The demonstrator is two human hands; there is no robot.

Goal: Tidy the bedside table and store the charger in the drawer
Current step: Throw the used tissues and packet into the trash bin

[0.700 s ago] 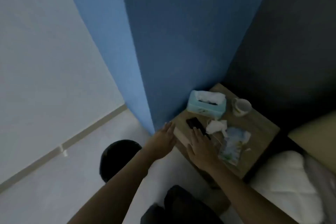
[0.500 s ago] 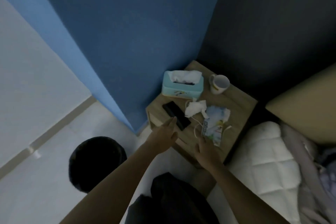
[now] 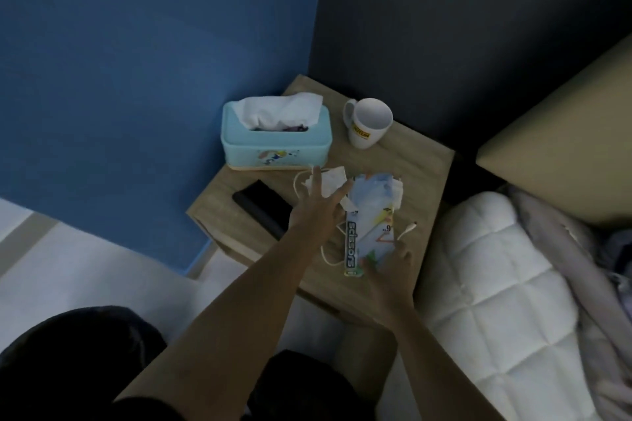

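White charger cable (image 3: 301,181) loops at 12 o'clock off left hand (image 3: 316,212), fingers spread, empty; nearer. Right hand (image 3: 390,267) pinches scissors packet (image 3: 371,229).

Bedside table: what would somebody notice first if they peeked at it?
Probably the light blue tissue box at the back of the bedside table, against the blue wall, with a white mug to its right. Nearer, the left hand spreads over a crumpled tissue, while the right hand touches a scissors packet.
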